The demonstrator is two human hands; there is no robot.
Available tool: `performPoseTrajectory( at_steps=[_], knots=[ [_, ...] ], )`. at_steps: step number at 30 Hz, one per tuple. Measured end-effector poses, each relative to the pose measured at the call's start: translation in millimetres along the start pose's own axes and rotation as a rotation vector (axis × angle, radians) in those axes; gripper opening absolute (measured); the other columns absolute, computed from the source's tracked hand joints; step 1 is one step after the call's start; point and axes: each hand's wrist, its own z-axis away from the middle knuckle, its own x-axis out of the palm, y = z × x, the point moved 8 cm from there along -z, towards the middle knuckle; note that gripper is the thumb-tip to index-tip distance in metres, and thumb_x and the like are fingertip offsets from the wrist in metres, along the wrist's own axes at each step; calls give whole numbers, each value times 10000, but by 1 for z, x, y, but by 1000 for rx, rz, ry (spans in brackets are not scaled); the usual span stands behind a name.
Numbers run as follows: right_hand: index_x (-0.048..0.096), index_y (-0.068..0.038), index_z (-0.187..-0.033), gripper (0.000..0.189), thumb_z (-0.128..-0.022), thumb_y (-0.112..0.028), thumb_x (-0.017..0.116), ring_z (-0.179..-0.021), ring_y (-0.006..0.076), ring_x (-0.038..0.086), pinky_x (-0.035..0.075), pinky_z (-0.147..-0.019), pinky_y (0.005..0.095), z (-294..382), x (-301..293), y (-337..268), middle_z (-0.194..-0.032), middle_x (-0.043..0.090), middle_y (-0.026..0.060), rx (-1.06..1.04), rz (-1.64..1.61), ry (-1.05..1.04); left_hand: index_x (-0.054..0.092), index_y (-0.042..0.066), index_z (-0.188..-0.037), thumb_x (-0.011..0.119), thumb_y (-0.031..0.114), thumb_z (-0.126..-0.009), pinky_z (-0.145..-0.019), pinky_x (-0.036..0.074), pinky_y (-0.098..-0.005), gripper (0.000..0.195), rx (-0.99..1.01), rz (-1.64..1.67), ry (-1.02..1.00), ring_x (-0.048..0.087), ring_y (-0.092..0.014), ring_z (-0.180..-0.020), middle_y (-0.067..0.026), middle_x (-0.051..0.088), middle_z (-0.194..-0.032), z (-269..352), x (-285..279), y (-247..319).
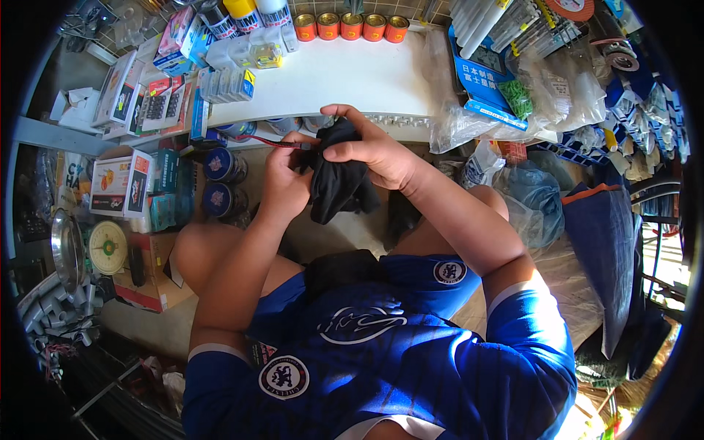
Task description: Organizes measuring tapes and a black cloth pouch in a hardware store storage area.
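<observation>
A bunched black cloth (pixel 344 190) hangs between my two hands in front of the white shelf. My left hand (pixel 287 179) grips its left side with the thumb on the fabric. From that same hand a thin black-and-red strip (pixel 275 142) sticks out to the left; its other end is hidden by the fingers and cloth. My right hand (pixel 366 148) pinches the cloth's upper right part, thumb across the front and index finger stretched over the top. Whether anything lies inside the folds cannot be seen.
The white shelf (pixel 352 77) carries several small orange tins (pixel 352 27), spray cans (pixel 242 14) and clear plastic boxes (pixel 228 83). A blue box (pixel 484 82) and plastic bags stand at right. Lower left are blue-lidded jars (pixel 219 165), a dial scale (pixel 108 247) and grey pipe fittings (pixel 55 313).
</observation>
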Motion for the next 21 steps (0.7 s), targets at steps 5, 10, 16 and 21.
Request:
performPoseTrajectory(
  at_steps=[5, 10, 16, 21],
  knots=[
    [493, -33, -1336, 472, -931, -147, 707, -1041, 243, 687, 592, -906, 400, -7, -18, 24, -1159, 640, 136, 167, -212, 153, 643, 10, -1230, 702, 82, -971, -908, 516, -278, 275, -379, -106, 25, 647, -89, -1038, -63, 704, -1087, -6, -24, -22],
    [577, -56, -1275, 351, -984, -237, 649, -984, 258, 722, 608, -876, 393, -8, -14, 43, -1141, 676, 135, 341, -509, -68, 533, -17, -1459, 657, 187, -1010, -1044, 460, -302, 509, -114, 265, -301, 588, -146, -1217, -91, 631, -1326, -10, 2, 17],
    [505, -79, -1330, 520, -914, -161, 806, -1065, 213, 640, 566, -919, 380, -6, -17, 29, -1178, 627, 112, -49, -233, 229, 516, 13, -1472, 806, 176, -923, -1042, 477, -316, 642, -219, 216, -90, 584, -156, -1230, -86, 619, -1345, 2, 21, -3],
    [419, -116, -1465, 706, -887, -126, 824, -1128, 214, 628, 545, -981, 388, -2, -8, 11, -1234, 611, 98, -99, -120, 27, 650, -14, -1292, 730, 182, -989, -880, 534, -275, 370, -148, 157, -32, 653, -107, -1003, -57, 707, -1126, 0, 9, -7]
  ],
)
